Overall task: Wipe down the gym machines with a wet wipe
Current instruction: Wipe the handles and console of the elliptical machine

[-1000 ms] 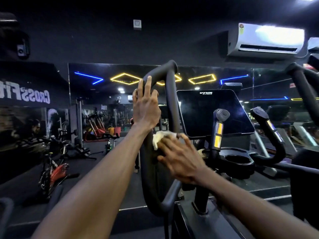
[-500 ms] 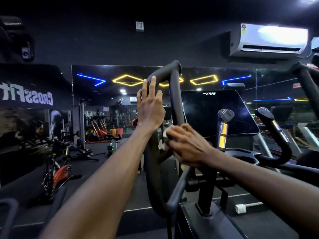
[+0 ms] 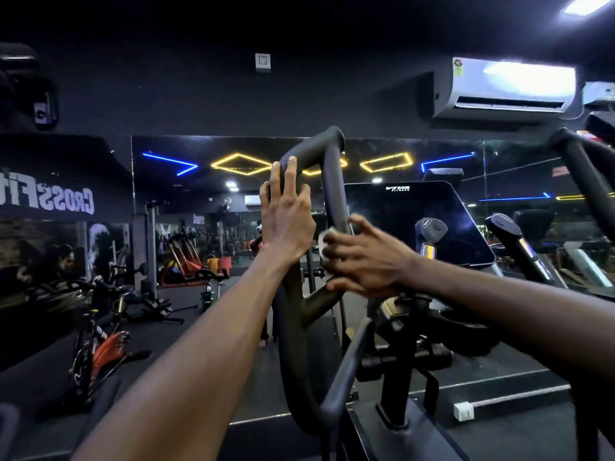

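The handle [image 3: 329, 181] is a black loop bar, long axis near upright, its top end pointing up and right. We press the wipe [image 3: 327, 239] against its right tube at mid-height; our right hand [image 3: 366, 257] curls round wipe and tube. Our left hand [image 3: 286, 217] grips the left tube, fingers wrapped over. The console [image 3: 416, 221] stands just right.

Loop handle [image 3: 327, 181] stands centre; gap inside the loop open, partly filled by left hand [image 3: 286, 221] and right hand [image 3: 362, 261]. Console [image 3: 412, 221] and short grip [image 3: 431, 231] crowd the right. Left of handle: open air above the floor.
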Demonstrator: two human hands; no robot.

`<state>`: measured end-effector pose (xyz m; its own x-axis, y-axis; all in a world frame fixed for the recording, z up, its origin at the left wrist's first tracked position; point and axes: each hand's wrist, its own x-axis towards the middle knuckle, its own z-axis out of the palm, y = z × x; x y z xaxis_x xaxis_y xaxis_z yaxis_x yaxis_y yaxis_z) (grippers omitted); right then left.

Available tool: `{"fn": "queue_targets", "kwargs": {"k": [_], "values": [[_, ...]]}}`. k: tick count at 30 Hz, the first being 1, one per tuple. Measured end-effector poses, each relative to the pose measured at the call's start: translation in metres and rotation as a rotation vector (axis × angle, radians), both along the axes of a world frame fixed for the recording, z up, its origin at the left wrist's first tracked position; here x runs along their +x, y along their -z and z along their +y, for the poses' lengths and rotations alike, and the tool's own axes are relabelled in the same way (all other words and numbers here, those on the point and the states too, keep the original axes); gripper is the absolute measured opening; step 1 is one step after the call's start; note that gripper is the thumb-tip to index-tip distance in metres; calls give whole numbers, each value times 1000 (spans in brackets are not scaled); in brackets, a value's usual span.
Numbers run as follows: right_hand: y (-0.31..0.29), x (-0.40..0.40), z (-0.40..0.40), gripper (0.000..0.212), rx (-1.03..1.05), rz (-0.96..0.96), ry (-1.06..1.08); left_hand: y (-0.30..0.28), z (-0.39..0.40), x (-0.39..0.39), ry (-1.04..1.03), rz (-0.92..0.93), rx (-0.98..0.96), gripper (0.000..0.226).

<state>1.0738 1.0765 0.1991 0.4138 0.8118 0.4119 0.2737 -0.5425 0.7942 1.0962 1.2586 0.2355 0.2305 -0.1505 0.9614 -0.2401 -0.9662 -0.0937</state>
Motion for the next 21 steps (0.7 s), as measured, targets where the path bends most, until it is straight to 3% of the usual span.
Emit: {"fn": "queue_targets", "kwargs": {"k": [3, 7, 11, 15, 18, 21], "values": [[-36, 7, 0, 66, 152, -98, 55, -3, -1, 1, -47, 19, 24, 26], [-40, 13, 3, 62, -18, -42, 45, -6, -1, 0, -74, 31, 49, 25], [-72, 20, 2, 54, 197, -102, 11, -19, 2, 2, -77, 1, 53, 27], [-71, 27, 3, 47, 82, -86, -32, -25, 0, 5, -33, -55, 0, 28], [-85, 29, 6, 54, 315, -62, -104, -24, 2, 11, -15, -118, -34, 25], [-72, 40, 16, 53, 354, -73, -152, -22, 3, 15, 37, -145, -74, 22]]}}
